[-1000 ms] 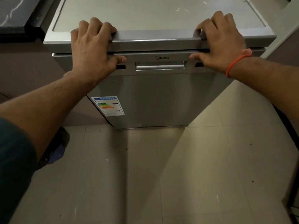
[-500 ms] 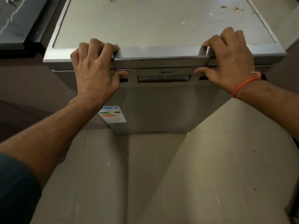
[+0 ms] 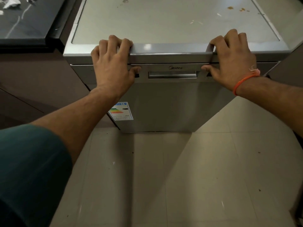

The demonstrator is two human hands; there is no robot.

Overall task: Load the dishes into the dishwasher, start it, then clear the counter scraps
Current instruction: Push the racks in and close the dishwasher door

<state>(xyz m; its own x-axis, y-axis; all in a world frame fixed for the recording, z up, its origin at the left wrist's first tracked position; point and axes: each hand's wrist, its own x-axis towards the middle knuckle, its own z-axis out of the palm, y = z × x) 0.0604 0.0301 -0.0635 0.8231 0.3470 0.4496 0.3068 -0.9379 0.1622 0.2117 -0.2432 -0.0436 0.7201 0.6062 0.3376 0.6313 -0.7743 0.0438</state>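
Observation:
A silver dishwasher (image 3: 172, 104) stands in front of me with its door closed and a recessed handle (image 3: 172, 74) below the brand mark. My left hand (image 3: 113, 66) grips the front lip of its top (image 3: 170, 49), fingers over the edge and thumb on the control strip. My right hand (image 3: 232, 60), with an orange wrist band, grips the same lip further right, thumb under the edge. Small orange and pale food scraps (image 3: 236, 9) lie on the top's far right part. No dishes are visible.
A dark counter (image 3: 24, 27) with pale scraps (image 3: 11, 4) sits at the upper left, brown cabinet fronts (image 3: 32, 82) below it. Pale floor tiles (image 3: 180, 177) spread in front of the dishwasher. An energy label (image 3: 122, 111) is stuck on the door's lower left.
The view has tilted back and risen, so the dishwasher sits lower in frame and more of its top shows. Both hands keep the same grip on the front lip.

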